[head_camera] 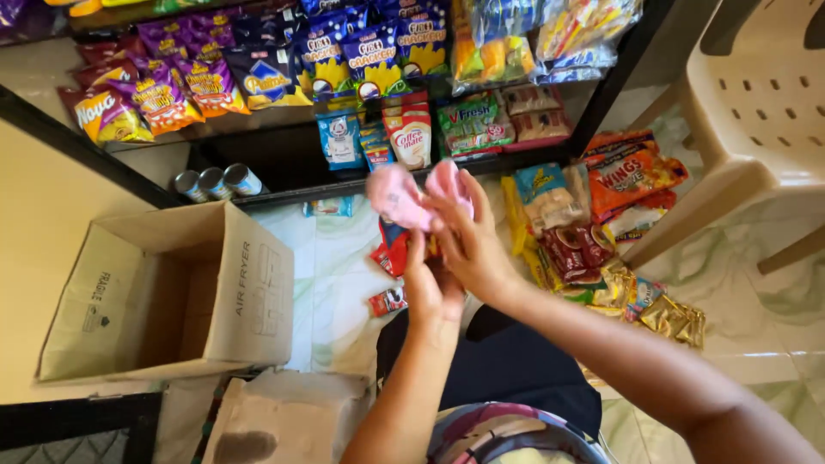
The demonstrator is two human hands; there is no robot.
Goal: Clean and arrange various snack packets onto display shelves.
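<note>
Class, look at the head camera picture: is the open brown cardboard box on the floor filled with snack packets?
No: the open brown cardboard box lies on its side with a bare inside, while the snack packets lie on the floor beyond it.

The pink packets (pixel 404 199) between the hands are pale pink with small dark print, blurred. On the far shelf, the snack bags (pixel 163 90) at left are purple and yellow with red patches, and the cracker bags (pixel 371 58) in the middle are deep blue with yellow lettering. Below them the three cans (pixel 215 182) are silver with blue bands. The open cardboard box (pixel 172 292) at near left is plain tan with dark grey print. At right, the chip bag (pixel 632 172) is orange and red, the gold wrappers (pixel 670 318) are shiny gold, and the plastic chair (pixel 756 112) is cream. The floor (pixel 331 275) is white, veined pale green
</note>
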